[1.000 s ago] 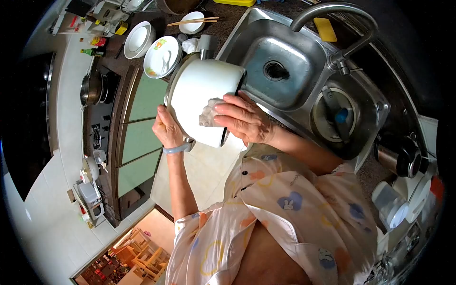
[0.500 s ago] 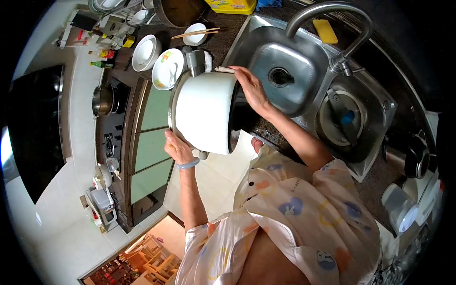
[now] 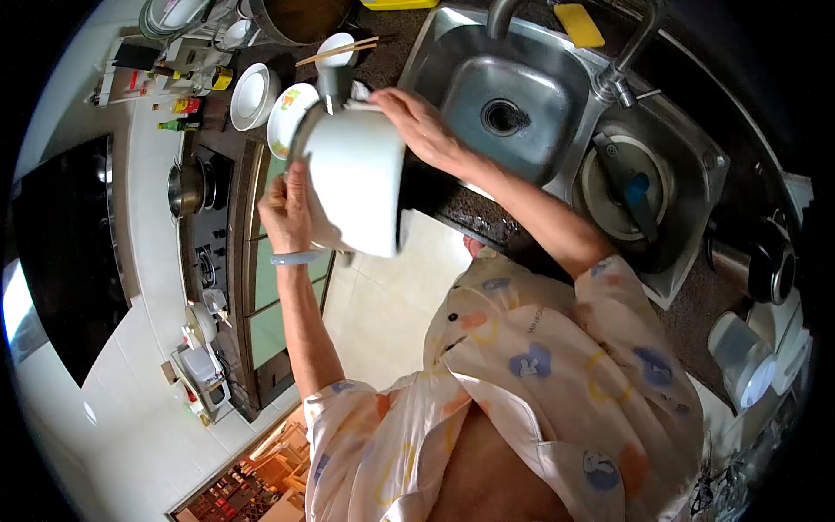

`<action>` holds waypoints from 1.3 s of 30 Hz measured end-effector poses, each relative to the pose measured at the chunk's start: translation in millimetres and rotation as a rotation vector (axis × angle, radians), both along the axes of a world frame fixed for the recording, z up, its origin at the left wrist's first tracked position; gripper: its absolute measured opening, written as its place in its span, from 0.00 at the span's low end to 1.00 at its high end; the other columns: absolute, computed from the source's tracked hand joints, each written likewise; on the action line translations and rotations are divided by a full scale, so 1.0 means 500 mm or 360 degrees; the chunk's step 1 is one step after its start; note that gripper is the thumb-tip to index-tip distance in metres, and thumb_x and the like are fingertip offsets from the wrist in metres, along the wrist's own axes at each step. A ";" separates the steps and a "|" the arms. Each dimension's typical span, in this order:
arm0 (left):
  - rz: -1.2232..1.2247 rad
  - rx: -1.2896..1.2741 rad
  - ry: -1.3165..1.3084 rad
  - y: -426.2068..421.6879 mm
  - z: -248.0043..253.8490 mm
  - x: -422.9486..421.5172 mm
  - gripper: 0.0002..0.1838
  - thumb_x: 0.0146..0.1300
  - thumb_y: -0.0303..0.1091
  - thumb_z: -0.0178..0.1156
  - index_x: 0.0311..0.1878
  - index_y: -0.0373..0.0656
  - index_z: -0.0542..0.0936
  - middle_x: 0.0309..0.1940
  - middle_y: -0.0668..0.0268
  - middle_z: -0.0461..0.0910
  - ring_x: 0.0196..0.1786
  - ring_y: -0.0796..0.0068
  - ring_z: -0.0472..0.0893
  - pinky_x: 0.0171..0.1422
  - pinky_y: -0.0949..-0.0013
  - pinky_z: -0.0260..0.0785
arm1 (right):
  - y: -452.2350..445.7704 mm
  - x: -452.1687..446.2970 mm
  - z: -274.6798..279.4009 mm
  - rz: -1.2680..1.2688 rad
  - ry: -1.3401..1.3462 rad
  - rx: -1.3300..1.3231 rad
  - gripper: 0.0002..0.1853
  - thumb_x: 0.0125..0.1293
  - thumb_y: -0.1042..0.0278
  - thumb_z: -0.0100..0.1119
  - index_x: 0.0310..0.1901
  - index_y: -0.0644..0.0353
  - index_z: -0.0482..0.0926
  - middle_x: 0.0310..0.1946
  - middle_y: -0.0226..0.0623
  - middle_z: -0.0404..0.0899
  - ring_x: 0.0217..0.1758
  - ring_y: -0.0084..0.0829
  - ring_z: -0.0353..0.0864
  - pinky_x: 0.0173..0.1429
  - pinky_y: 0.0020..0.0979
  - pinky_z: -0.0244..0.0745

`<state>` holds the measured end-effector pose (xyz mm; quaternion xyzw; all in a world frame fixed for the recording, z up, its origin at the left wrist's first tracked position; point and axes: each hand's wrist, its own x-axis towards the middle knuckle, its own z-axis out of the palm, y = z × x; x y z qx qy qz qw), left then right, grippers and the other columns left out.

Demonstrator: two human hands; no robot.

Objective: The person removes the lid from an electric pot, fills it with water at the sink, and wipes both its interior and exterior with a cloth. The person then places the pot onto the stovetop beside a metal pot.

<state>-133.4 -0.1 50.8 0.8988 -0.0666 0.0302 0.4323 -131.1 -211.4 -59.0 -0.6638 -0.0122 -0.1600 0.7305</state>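
Observation:
A white pot-shaped cooker [image 3: 357, 178] with a dark base is held tilted on its side in front of me, over the floor beside the counter edge. My left hand [image 3: 289, 207], with a pale bracelet at the wrist, grips its rim on the left side. My right hand [image 3: 422, 129] is closed over its upper edge near the sink; those fingertips are partly blurred. A grey fitting [image 3: 335, 83] sticks out from the cooker toward the bowls. The inside of the cooker is hidden from me.
A double sink has a left basin [image 3: 496, 83] and a right basin holding a round pan [image 3: 609, 217] and a knife [image 3: 624, 184]. A yellow sponge [image 3: 579, 26] lies behind. Bowls [image 3: 254, 96], chopsticks [image 3: 337, 50] and a stove [image 3: 213, 196] stand left; a kettle-like pot [image 3: 752, 261] is right.
Both hands have carried the cooker left and slightly up, turning it a little. My left hand has shifted along its rim, thumb now over the side. The view has moved slightly.

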 end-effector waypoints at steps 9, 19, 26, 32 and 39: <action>0.0063 0.0036 -0.0457 0.030 0.025 0.048 0.24 0.64 0.54 0.58 0.23 0.43 0.77 0.13 0.76 0.67 0.19 0.88 0.63 0.21 0.79 0.54 | 0.014 0.086 0.079 0.0023 -0.0352 -0.0076 0.15 0.73 0.63 0.42 0.49 0.63 0.75 0.44 0.37 0.77 0.44 0.28 0.75 0.51 0.29 0.69; 0.0114 0.0117 -0.0617 0.033 -0.066 0.009 0.23 0.68 0.48 0.55 0.19 0.45 0.70 0.10 0.75 0.63 0.15 0.87 0.60 0.16 0.76 0.52 | 0.030 0.059 0.010 -0.0207 -0.0541 -0.0181 0.11 0.70 0.72 0.45 0.48 0.64 0.76 0.49 0.38 0.75 0.55 0.31 0.73 0.59 0.30 0.67; -0.0013 -0.0032 -0.0207 0.053 -0.045 -0.015 0.18 0.68 0.46 0.56 0.27 0.43 0.77 0.16 0.79 0.63 0.20 0.89 0.58 0.23 0.79 0.46 | 0.035 0.006 0.025 -0.0267 -0.0578 -0.0350 0.11 0.67 0.75 0.48 0.48 0.63 0.75 0.51 0.41 0.73 0.55 0.37 0.72 0.61 0.35 0.67; 0.0075 0.0083 0.0024 0.006 0.002 -0.027 0.20 0.67 0.46 0.58 0.34 0.35 0.78 0.18 0.77 0.65 0.23 0.88 0.59 0.22 0.79 0.50 | 0.049 -0.037 0.049 -0.0335 -0.0573 -0.0616 0.12 0.62 0.76 0.54 0.47 0.63 0.76 0.50 0.40 0.72 0.55 0.40 0.71 0.60 0.39 0.68; 0.0257 0.0115 -0.0096 0.021 -0.020 -0.036 0.25 0.66 0.51 0.57 0.29 0.33 0.77 0.18 0.73 0.68 0.23 0.84 0.63 0.23 0.75 0.56 | 0.084 -0.116 0.105 -0.0052 -0.0746 -0.1042 0.18 0.56 0.71 0.60 0.50 0.58 0.76 0.53 0.37 0.71 0.62 0.39 0.65 0.66 0.39 0.65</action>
